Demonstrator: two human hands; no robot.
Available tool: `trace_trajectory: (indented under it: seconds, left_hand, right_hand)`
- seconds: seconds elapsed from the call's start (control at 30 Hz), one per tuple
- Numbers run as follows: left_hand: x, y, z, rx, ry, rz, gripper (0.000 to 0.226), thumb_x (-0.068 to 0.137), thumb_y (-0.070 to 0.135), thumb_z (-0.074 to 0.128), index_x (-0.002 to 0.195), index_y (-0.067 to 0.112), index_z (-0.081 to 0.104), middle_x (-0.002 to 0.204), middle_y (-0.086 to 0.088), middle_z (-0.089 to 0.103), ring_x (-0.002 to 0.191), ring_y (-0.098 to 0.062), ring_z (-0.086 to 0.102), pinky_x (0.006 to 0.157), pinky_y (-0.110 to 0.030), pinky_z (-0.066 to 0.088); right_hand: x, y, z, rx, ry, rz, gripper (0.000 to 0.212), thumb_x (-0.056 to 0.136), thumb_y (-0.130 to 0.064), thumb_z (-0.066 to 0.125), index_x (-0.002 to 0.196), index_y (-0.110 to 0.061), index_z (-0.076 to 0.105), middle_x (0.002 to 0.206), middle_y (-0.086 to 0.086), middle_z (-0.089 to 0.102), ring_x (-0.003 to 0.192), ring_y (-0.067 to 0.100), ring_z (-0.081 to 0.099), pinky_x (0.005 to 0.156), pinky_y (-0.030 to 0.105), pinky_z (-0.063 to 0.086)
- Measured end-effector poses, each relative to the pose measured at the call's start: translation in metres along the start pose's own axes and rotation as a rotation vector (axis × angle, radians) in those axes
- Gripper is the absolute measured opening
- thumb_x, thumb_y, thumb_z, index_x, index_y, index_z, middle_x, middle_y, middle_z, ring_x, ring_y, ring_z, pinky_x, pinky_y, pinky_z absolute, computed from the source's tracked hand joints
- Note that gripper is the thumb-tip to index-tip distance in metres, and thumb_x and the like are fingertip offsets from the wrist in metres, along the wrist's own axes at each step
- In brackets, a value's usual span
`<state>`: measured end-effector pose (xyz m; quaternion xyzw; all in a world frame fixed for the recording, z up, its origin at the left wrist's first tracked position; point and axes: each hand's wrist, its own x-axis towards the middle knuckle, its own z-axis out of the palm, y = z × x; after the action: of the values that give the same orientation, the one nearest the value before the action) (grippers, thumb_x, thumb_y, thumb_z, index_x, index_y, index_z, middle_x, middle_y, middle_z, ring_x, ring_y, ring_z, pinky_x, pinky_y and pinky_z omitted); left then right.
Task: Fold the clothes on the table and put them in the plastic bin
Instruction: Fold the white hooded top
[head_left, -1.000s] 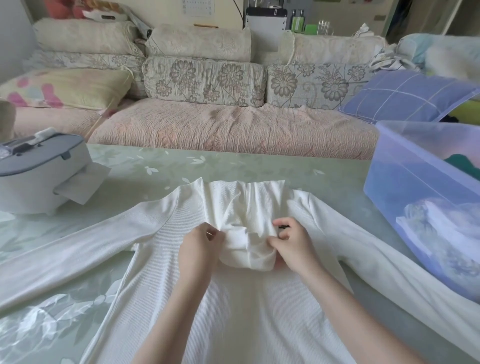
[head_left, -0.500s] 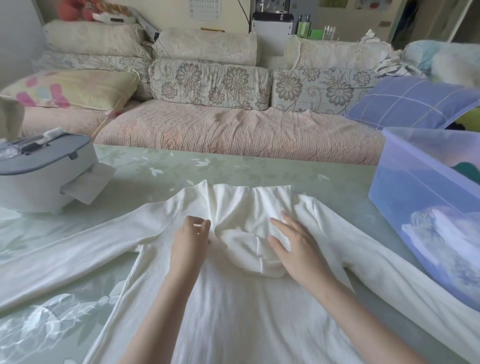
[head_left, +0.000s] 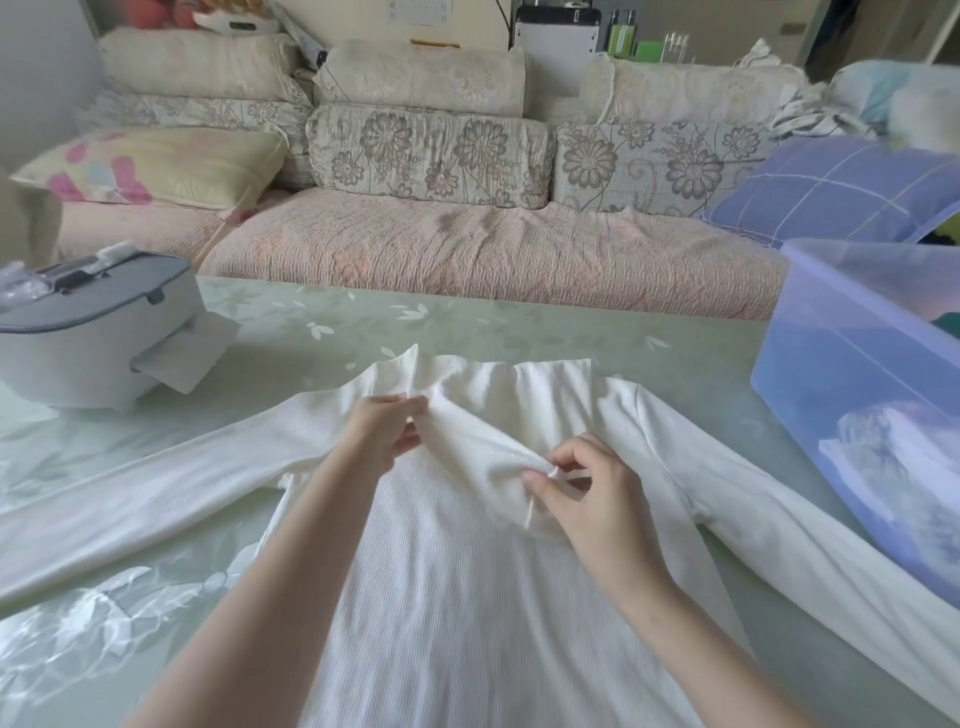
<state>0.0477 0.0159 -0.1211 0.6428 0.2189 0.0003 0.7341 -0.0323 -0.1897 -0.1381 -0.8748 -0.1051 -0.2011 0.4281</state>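
Lying nearest: white top (head_left: 467, 613), soft knit with fine vertical ribs, body flat on the counter (head_left: 519, 332), hem out of frame. Both bare forearms come in over it.

Right hand (head_left: 587, 499): thumb and forefinger pinch the edge of the rolled-down neck, which bunches into a thick soft fold. Other fingers loosely curled.

Left hand (head_left: 382, 431): fingers curled, gripping the neck fabric at its left side, just beside the shoulder seam.

Left sleeve (head_left: 130, 499) runs out straight and flat to the left frame edge. Right sleeve (head_left: 831, 561) angles to the lower right, just beside the bin's near wall.

Counter is glossy pale green with a white leaf pattern and strong reflections. Open surface shows left of the body and beyond the neck, up to the far edge.

Bin (head_left: 857, 395): translucent bluish plastic, straight walls, at the counter's right edge, with folded white fabric showing through the wall.

Left side: rounded white box with a grey lid (head_left: 88, 332), a sheet of tissue sticking out of its front.

Beyond the counter's far edge: sofa (head_left: 467, 249) with a pink quilted seat, floral cushions, and a blue checked pillow (head_left: 841, 192) at right.
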Motion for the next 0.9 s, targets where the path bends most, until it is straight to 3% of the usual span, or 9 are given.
trace_trajectory:
  seconds: [0.23,0.3,0.4,0.47,0.53,0.6,0.7,0.8,0.9]
  left_hand:
    - [0.000,-0.013,-0.013,0.426,0.208,0.175,0.019,0.085,0.003,0.057,0.102,0.009,0.057,0.084,-0.009,0.059,0.071,-0.021,0.054,0.053,-0.024,0.042]
    - [-0.005,-0.019,-0.014,0.314,0.111,0.116,0.005,0.091,0.011,0.056,0.094,0.008,0.057,0.087,-0.015,0.059,0.076,-0.025,0.058,0.064,-0.030,0.050]
    - [-0.012,-0.021,-0.022,0.161,-0.054,-0.034,0.025,0.095,0.018,0.051,0.089,-0.005,0.059,0.088,-0.023,0.063,0.074,-0.032,0.064,0.070,-0.035,0.056]
    - [-0.022,-0.020,-0.026,0.264,-0.146,-0.053,0.034,0.082,0.026,0.065,0.091,-0.006,0.063,0.087,-0.021,0.066,0.076,-0.029,0.063,0.077,-0.039,0.055]
    - [-0.032,-0.017,-0.028,0.431,-0.199,-0.013,0.035,0.067,0.030,0.075,0.083,0.000,0.066,0.074,-0.013,0.065,0.064,-0.021,0.057,0.063,-0.030,0.049]
    - [-0.037,-0.013,-0.030,0.338,-0.275,-0.045,0.035,0.073,0.021,0.078,0.100,0.003,0.065,0.090,-0.011,0.071,0.072,-0.019,0.064,0.064,-0.025,0.051]
    - [-0.043,-0.006,-0.035,0.004,-0.456,-0.182,0.065,0.073,0.016,0.079,0.130,0.010,0.048,0.120,-0.014,0.063,0.096,-0.030,0.067,0.074,-0.039,0.059]
    - [-0.054,-0.001,-0.032,-0.042,-0.442,-0.153,0.035,0.082,0.000,0.066,0.105,0.022,0.052,0.104,-0.012,0.066,0.076,-0.021,0.065,0.067,-0.025,0.059]
    - [-0.052,-0.006,-0.033,0.219,-0.192,-0.057,0.035,0.085,0.012,0.067,0.116,0.016,0.051,0.072,-0.009,0.056,0.041,-0.010,0.044,0.042,-0.019,0.046]
  right_hand:
    - [-0.013,-0.001,0.004,-0.237,-0.281,-0.110,0.018,0.087,-0.040,0.063,0.083,-0.024,0.055,0.086,-0.013,0.056,0.085,0.001,0.053,0.067,0.008,0.037]
    - [-0.009,-0.003,0.002,-0.092,-0.199,-0.037,0.015,0.087,-0.034,0.064,0.079,-0.023,0.058,0.079,-0.013,0.061,0.080,0.000,0.058,0.066,0.011,0.042]
    - [0.001,-0.003,-0.002,0.130,-0.104,0.101,0.014,0.087,-0.028,0.066,0.076,-0.019,0.064,0.068,-0.009,0.065,0.072,0.002,0.062,0.063,0.013,0.045]
    - [0.005,-0.001,-0.003,0.189,-0.119,0.139,0.015,0.088,-0.028,0.065,0.075,-0.019,0.065,0.067,-0.006,0.065,0.067,0.006,0.061,0.061,0.015,0.043]
    - [0.006,0.002,-0.002,0.207,-0.132,0.160,0.017,0.089,-0.031,0.064,0.075,-0.022,0.064,0.067,-0.004,0.066,0.067,0.008,0.061,0.062,0.021,0.044]
    - [0.007,0.003,-0.001,0.190,-0.122,0.163,0.018,0.089,-0.035,0.061,0.075,-0.024,0.064,0.066,-0.004,0.065,0.067,0.010,0.062,0.063,0.028,0.045]
    - [0.009,-0.002,-0.003,0.199,-0.094,0.134,0.020,0.091,-0.035,0.059,0.076,-0.022,0.062,0.061,-0.003,0.061,0.059,0.009,0.056,0.061,0.029,0.043]
    - [0.019,-0.009,-0.008,0.219,-0.058,0.115,0.019,0.093,-0.032,0.058,0.077,-0.021,0.062,0.063,0.003,0.061,0.062,0.018,0.058,0.062,0.031,0.043]
    - [0.030,-0.014,-0.010,0.160,-0.050,0.081,0.018,0.091,-0.035,0.059,0.079,-0.023,0.064,0.067,-0.001,0.065,0.068,0.015,0.062,0.067,0.035,0.048]
